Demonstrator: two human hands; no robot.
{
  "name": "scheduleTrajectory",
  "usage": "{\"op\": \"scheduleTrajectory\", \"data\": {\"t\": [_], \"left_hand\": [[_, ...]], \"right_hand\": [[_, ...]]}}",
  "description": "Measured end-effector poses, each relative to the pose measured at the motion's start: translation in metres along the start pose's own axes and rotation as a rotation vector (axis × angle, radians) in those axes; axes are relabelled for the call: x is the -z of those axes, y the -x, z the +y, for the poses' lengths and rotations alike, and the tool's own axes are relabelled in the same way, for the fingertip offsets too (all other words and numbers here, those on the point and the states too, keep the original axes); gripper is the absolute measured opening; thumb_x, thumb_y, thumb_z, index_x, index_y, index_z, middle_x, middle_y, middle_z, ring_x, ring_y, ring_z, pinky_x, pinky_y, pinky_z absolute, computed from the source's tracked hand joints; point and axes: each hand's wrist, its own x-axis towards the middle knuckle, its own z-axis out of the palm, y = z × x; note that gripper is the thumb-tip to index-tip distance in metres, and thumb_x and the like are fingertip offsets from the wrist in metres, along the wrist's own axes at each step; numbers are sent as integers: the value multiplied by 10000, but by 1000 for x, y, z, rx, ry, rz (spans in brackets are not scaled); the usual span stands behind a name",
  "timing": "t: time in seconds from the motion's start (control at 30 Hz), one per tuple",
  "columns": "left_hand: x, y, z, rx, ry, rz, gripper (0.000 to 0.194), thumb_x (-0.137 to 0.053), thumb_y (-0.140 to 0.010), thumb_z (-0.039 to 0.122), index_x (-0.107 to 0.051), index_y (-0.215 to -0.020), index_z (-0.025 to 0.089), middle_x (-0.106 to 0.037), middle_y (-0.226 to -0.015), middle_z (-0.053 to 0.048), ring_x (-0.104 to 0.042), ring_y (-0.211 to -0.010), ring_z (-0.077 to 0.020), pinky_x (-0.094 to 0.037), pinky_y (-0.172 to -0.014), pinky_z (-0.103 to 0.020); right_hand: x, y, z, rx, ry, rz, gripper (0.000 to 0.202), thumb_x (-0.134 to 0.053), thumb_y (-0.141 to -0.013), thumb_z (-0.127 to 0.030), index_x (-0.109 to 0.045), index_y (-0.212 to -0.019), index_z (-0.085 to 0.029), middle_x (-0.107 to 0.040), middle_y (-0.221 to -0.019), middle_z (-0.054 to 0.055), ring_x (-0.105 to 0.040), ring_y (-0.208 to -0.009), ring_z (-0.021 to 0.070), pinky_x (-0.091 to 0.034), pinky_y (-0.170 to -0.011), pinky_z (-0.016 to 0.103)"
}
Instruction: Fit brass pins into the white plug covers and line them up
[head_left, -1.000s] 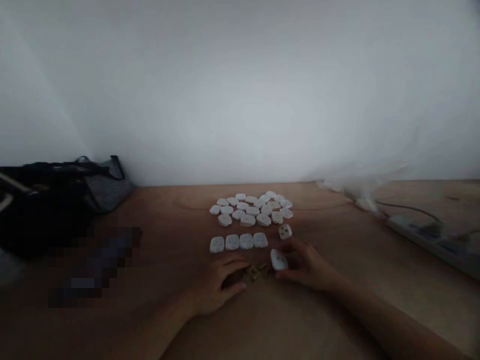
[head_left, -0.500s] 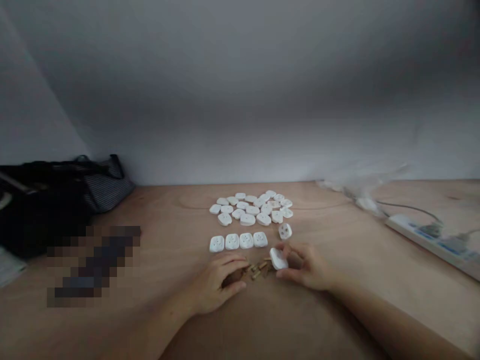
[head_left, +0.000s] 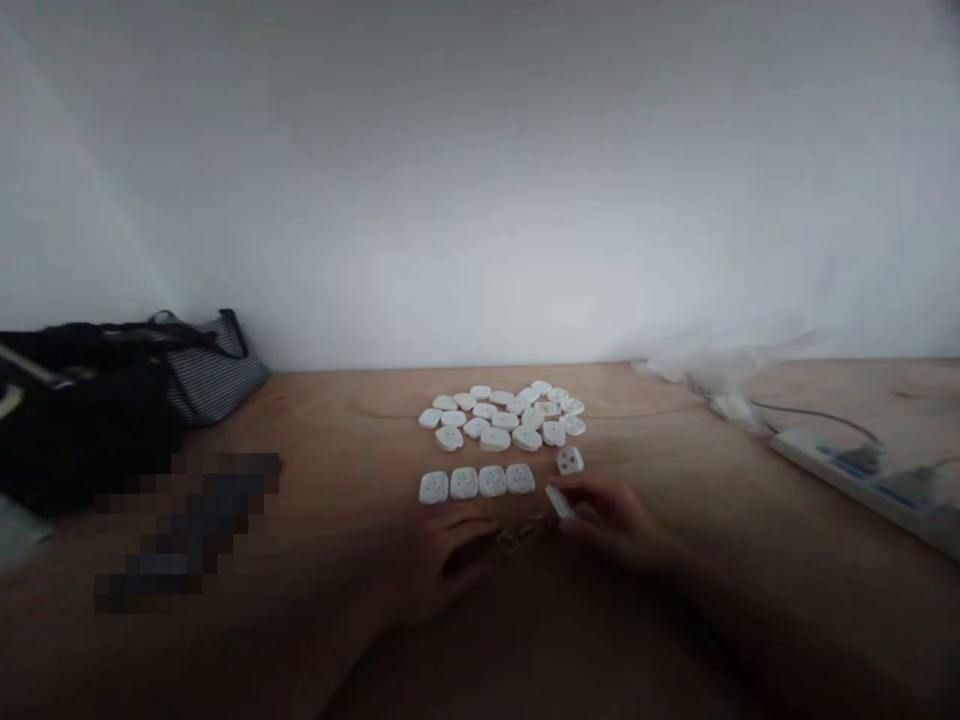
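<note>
My right hand (head_left: pixel 613 522) pinches a white plastic socket piece (head_left: pixel 559 502), now seen nearly edge-on. To its left, my left hand (head_left: pixel 456 550) rests curved on the table, thumb and fingers apart, with nothing visible between them. Small brass-coloured metal pieces (head_left: pixel 517 538) lie in a loose heap between the two hands, dim in shadow. Just beyond the hands, a row of white square socket pieces (head_left: pixel 492 481) with holes faces up. Another holed white piece (head_left: pixel 570 460) sits alone, right of that row and close above my right hand.
A cluster of several white pieces (head_left: pixel 495 438) spreads farther back on the wooden table (head_left: pixel 337 450). At right lie a power strip (head_left: pixel 862 485) with plugs and a clear plastic bag (head_left: pixel 727 375). A black bag (head_left: pixel 90 420) stands left, near a blurred-out dark object (head_left: pixel 195 525).
My right hand has turned the white socket piece from its broad face to its edge. My left hand has stayed nearly still. The foreground is darker and the wall brighter.
</note>
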Motion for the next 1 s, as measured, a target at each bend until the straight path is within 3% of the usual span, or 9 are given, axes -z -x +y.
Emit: {"op": "scheduleTrajectory", "data": {"t": [0.1, 0.23, 0.33, 0.47, 0.6, 0.73, 0.87, 1.0], "left_hand": [[0, -2, 4, -28, -8, 32, 347, -588, -820, 287, -572, -1164, 242, -578, -1195, -68, -520, -1099, -233, -424, -947, -394], [-4, -8, 14, -6, -11, 232, 193, -573, -830, 280, -658, -982, 198, -634, -932, -71, -580, -880, -201, -477, -791, -336], [-9, -10, 22, 12, 10, 317, 167, -559, -844, 291, -671, -914, 189, -623, -814, -52, -579, -778, -178, -469, -707, -299], [-14, -11, 27, -9, 4, 269, 174, -566, -845, 310, -675, -922, 199, -628, -801, -41, -573, -773, -178, -442, -727, -307], [-15, -12, 28, -19, -51, 273, 195, -519, -871, 277, -670, -788, 187, -614, -715, -30, -556, -716, -168, -420, -722, -313], [-6, -11, 21, 9, -138, 295, 220, -515, -869, 303, -665, -752, 193, -629, -710, -27, -558, -711, -172, -395, -711, -318], [5, -6, 11, -21, -200, 197, 168, -570, -846, 321, -704, -794, 234, -642, -700, -8, -570, -714, -169, -367, -734, -327], [5, -3, 7, -69, -241, 141, 140, -602, -827, 352, -719, -837, 275, -644, -690, 11, -573, -710, -159, -358, -747, -322]], "right_hand": [[0, -3, -2, -68, -277, 14, 382, -623, -779, -407, -536, -1106, -231, -637, -1029, 59, -606, -942, 218, -490, -822, 370], [-9, -5, -7, -64, -364, -62, 525, -660, -744, -436, -465, -1199, -261, -623, -1063, 56, -591, -995, 218, -477, -865, 388], [-23, -3, -12, -8, -321, -116, 452, -663, -753, -391, -485, -1143, -246, -612, -1064, 58, -585, -1008, 211, -464, -891, 384], [-38, 0, -23, 90, -160, -161, 378, -639, -783, -308, -491, -1124, -235, -597, -1057, 58, -594, -972, 194, -491, -847, 343], [-43, 0, -32, 198, 66, -135, 381, -650, -759, -253, -515, -1113, -221, -573, -1069, 68, -580, -958, 198, -504, -811, 320], [-32, -5, -25, 238, 238, 24, 341, -639, -751, -234, -510, -1067, -235, -568, -1030, 67, -563, -955, 211, -493, -824, 341], [-8, -15, -3, 222, 252, 238, 334, -617, -745, -264, -457, -1037, -241, -543, -1015, 62, -569, -919, 194, -503, -788, 318], [11, -26, 9, 190, 512, 252, 311, -632, -705, -287, -496, -977, -220, -601, -962, 65, -577, -912, 228, -467, -821, 375]]}}
